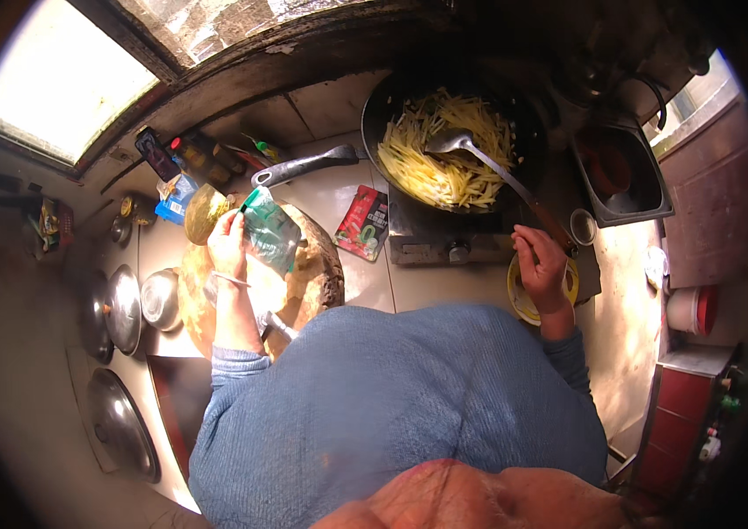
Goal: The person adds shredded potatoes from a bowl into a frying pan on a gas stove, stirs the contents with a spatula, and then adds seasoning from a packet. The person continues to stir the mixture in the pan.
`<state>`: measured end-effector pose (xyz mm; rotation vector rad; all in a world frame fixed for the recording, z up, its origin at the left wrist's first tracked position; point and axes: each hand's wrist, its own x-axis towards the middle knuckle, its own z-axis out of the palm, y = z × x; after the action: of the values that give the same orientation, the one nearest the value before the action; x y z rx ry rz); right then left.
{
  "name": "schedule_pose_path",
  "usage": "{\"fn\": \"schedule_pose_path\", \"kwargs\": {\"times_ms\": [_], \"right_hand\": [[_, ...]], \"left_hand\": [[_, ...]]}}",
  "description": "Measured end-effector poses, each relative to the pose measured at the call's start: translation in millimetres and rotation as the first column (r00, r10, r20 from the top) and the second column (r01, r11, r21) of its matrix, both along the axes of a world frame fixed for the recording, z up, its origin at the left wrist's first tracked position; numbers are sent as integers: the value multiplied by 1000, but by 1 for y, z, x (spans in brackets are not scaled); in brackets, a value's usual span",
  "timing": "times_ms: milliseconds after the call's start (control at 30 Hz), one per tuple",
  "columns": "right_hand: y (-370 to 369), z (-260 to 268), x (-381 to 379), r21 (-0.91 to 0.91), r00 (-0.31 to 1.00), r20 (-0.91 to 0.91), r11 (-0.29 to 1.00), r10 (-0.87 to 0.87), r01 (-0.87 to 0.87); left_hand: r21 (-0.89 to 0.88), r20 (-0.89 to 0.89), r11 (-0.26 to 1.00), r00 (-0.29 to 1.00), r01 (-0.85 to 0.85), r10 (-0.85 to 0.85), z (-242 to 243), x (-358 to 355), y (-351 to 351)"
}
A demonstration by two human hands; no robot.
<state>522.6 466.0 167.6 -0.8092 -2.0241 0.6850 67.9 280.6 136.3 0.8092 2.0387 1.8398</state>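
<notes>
My left hand (227,246) grips the top edge of a clear plastic bag with a green rim (270,228), held over a round wooden chopping board (324,264). A black wok (374,155) on a gas stove (413,250) holds pale yellow strips of food (473,175). In it rests a metal spatula (456,140), its brown handle reaching out over the wok's lower right side. My right hand (541,264) is near that handle's end, fingers bent and nothing seen in them; it is above a yellow-rimmed round container (516,291). A red and black packet (362,223) lies left of the stove.
Bottles (198,159), a blue packet (177,198) and a phone (157,153) stand by the back wall. Metal lids (124,309) and a metal bowl (161,299) are on the left. A dark rectangular basin (651,192) is right of the stove. The wok's handle (307,164) juts left.
</notes>
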Motion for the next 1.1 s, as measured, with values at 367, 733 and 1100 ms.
{"fn": "schedule_pose_path", "kwargs": {"times_ms": [367,733,1100], "right_hand": [[-18,-17,1,32,991,127,999,-46,43],[-23,-21,-12,-13,981,186,998,-55,58],[-34,-25,-18,-100,976,217,995,7,15]], "left_hand": [[-76,-266,997,964,-7,-13,-47,-81,88],[-452,-483,892,841,-1,-244,-54,-138,186],[-750,-493,655,739,-93,-459,-74,-149,187]]}}
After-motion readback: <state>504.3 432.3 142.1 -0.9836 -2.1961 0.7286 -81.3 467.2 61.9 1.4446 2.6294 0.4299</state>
